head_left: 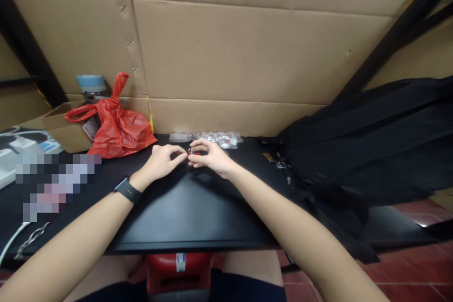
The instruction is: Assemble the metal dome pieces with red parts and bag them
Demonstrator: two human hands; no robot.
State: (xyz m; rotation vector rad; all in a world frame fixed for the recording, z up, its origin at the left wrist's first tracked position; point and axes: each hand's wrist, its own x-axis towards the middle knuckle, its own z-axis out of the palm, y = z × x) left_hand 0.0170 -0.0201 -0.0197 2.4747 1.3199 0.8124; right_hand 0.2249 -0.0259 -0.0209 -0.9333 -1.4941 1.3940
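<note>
Two bare hands meet above the black counter (198,219), nearer its far edge than its front edge. The right hand (214,159) has its grip clamped on a small red item (196,153) with a dark and silvery part, held between thumb and fingers just above the surface. It is probably a small tool or fitting, though it is too small to make out. At its left end, the left hand (163,160) has thumb and forefinger together; whether they pinch part of it, I cannot tell. A dark watch (128,190) circles the left wrist.

Just beyond the hands, several clear packets (226,140) with red bits inside lie along the far edge, a flatter clear packet (180,137) beside them. Toward the far left corner, a knotted red plastic bag (123,127) leans by an open cardboard box (72,134), with a blue-lidded container (91,83) behind. White plugs (24,147) lie by the left edge, and a metal chain (34,239) near the front left corner. Toward the right, keys (282,165) lie beside heaped black cloth (371,146).
</note>
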